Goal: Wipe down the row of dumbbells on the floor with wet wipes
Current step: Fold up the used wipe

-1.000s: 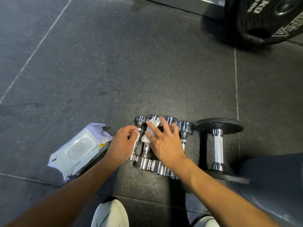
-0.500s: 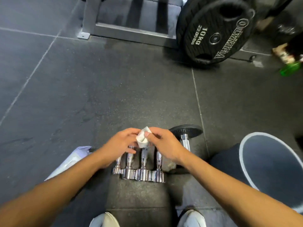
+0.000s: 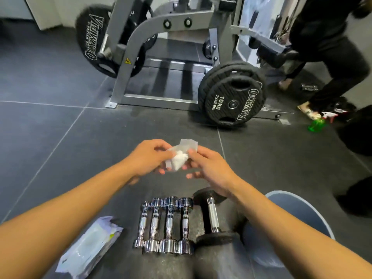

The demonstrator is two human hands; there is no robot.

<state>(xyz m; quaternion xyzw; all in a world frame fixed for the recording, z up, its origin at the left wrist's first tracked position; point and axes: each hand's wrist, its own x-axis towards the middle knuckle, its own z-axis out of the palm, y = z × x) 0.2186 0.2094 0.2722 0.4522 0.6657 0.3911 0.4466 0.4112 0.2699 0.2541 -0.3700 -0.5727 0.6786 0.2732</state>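
Note:
A crumpled white wet wipe (image 3: 179,156) is held up in the air between my left hand (image 3: 150,158) and my right hand (image 3: 209,168), both pinching it. Below them, on the dark floor, lies a row of several small chrome dumbbells (image 3: 165,224) side by side. A larger black dumbbell with a chrome handle (image 3: 211,216) lies at the right end of the row. Neither hand touches any dumbbell. The wet wipe pack (image 3: 88,248) lies on the floor to the left of the row.
A grey weight machine frame (image 3: 157,63) with black weight plates (image 3: 231,95) stands ahead. A person in black (image 3: 332,47) stands at the far right near a green spray bottle (image 3: 316,125). My knee (image 3: 217,258) and a grey round object (image 3: 298,214) are at the bottom right.
Both hands lifted the wipe off the chrome dumbbells and raised it above the row. The view tilted up, bringing the machine and the person into sight.

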